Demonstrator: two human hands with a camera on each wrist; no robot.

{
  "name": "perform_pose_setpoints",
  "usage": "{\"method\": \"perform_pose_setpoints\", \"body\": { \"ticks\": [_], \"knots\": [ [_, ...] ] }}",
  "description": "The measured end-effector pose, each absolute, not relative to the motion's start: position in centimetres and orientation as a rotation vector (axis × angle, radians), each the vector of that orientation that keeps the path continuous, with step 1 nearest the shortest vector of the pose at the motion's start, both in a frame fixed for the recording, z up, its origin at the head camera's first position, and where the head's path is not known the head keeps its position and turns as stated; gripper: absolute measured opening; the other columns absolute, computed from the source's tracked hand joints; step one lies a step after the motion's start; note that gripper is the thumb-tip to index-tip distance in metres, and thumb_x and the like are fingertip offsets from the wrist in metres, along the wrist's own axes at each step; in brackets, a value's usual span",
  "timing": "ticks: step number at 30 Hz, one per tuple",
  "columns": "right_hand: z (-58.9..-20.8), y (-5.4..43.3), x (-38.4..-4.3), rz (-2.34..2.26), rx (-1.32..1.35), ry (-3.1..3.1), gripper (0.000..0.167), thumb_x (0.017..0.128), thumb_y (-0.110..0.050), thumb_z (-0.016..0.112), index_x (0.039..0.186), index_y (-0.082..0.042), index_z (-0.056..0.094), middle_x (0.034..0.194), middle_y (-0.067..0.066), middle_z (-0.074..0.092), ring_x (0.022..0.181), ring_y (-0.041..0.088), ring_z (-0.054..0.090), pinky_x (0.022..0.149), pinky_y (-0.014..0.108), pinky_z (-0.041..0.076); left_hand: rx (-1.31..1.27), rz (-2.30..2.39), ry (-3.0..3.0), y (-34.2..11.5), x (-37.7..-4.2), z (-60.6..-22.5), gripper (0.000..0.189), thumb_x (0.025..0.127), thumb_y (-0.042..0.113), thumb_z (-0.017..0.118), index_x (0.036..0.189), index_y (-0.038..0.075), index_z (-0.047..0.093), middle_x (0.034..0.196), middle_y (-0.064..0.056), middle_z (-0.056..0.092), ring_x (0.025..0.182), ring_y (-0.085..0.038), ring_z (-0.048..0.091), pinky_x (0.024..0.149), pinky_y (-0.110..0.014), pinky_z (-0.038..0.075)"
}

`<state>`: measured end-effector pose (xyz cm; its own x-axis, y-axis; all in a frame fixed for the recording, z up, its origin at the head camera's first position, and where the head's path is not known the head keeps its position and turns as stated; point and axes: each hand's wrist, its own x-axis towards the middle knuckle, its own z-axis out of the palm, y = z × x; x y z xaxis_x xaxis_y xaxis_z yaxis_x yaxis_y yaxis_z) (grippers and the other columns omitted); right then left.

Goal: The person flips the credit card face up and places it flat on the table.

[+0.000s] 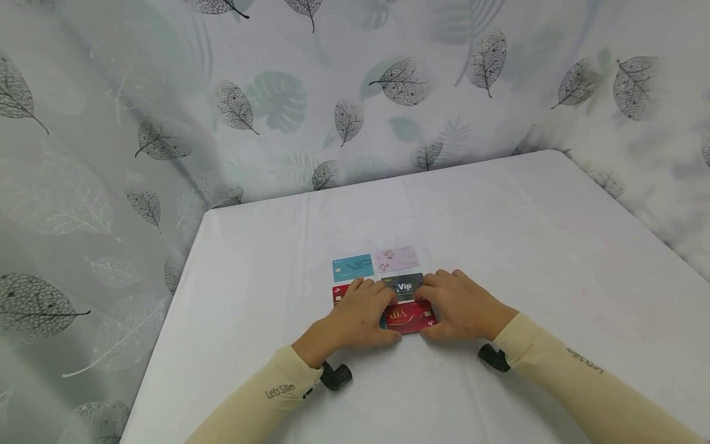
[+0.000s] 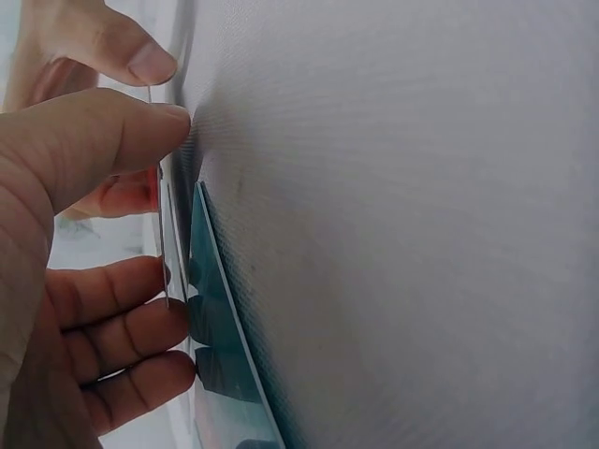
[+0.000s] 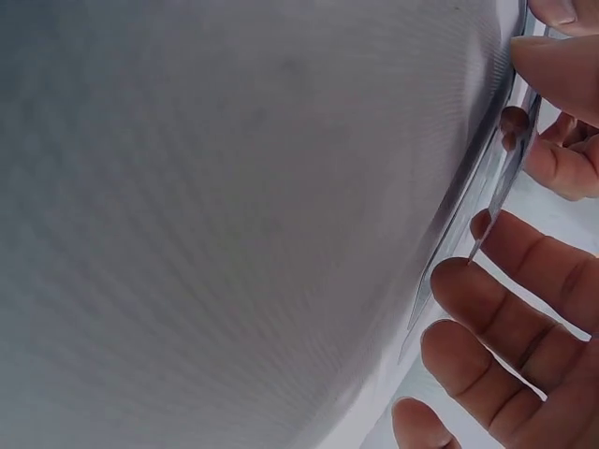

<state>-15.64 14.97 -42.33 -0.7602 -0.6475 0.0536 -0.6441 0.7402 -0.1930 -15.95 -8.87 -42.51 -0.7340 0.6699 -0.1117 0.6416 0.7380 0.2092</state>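
Observation:
A red VIP card point(image 1: 410, 317), its lettering upside down, lies between both hands at the near right of a group of cards. My left hand point(image 1: 360, 314) grips it at the left side, and my right hand point(image 1: 455, 306) holds it at the right side. In the right wrist view this card point(image 3: 510, 178) appears edge-on, slightly tilted, between thumb and fingers. Just beyond it is a dark grey Vip card point(image 1: 403, 287), touched by fingertips. Another red card point(image 1: 339, 293) is mostly hidden by the left hand. A teal card point(image 2: 220, 318) shows beneath the left fingers.
Farther back lie a blue VIP card point(image 1: 353, 267) and a pale pink card point(image 1: 397, 259), side by side. A white cloth covers the table point(image 1: 266, 277). Leaf-patterned curtains point(image 1: 349, 86) stand behind and along the sides. Each wrist carries a small black camera point(image 1: 335, 376).

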Motion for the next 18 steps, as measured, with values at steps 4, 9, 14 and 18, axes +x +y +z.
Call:
{"method": "perform_pose_setpoints", "body": {
  "ticks": [4,9,14,18],
  "knots": [
    [-42.39,14.94,-15.65,-0.317,-1.078,2.912,0.049,0.073,-0.045,0.087,0.11,-0.014,0.074,0.098,-0.004,0.064,0.091,0.016,0.057,0.079,0.04,0.049,1.052,0.218,2.757,-8.89,-15.93,-42.52,0.055,0.088,0.054,0.076,0.127,0.017,0.062,0.124,0.002,0.064,0.119,-0.018,0.055,0.12,-0.051,0.033],
    [-42.61,14.83,-15.63,-0.302,-1.064,2.918,0.047,0.073,-0.045,0.086,0.109,-0.016,0.074,0.097,-0.005,0.064,0.091,0.015,0.057,0.079,0.04,0.049,1.052,0.218,2.753,-8.97,-15.89,-42.49,0.056,0.088,0.054,0.077,0.128,0.018,0.062,0.124,0.002,0.063,0.119,-0.018,0.054,0.12,-0.051,0.033],
    [-42.65,14.82,-15.64,-0.28,-1.056,2.913,0.047,0.074,-0.046,0.086,0.109,-0.017,0.074,0.097,-0.005,0.064,0.09,0.015,0.057,0.077,0.039,0.049,1.053,0.206,2.757,-9.04,-15.87,-42.64,0.057,0.087,0.055,0.077,0.129,0.018,0.062,0.126,0.002,0.061,0.121,-0.018,0.052,0.12,-0.05,0.033],
    [-42.55,14.89,-15.68,-0.278,-1.037,2.898,0.046,0.077,-0.048,0.084,0.11,-0.017,0.075,0.097,-0.005,0.064,0.089,0.014,0.056,0.077,0.038,0.048,1.048,0.228,2.749,-9.19,-15.84,-42.6,0.058,0.088,0.057,0.076,0.129,0.019,0.062,0.127,0.001,0.06,0.122,-0.019,0.051,0.118,-0.047,0.036]
  ]
}}
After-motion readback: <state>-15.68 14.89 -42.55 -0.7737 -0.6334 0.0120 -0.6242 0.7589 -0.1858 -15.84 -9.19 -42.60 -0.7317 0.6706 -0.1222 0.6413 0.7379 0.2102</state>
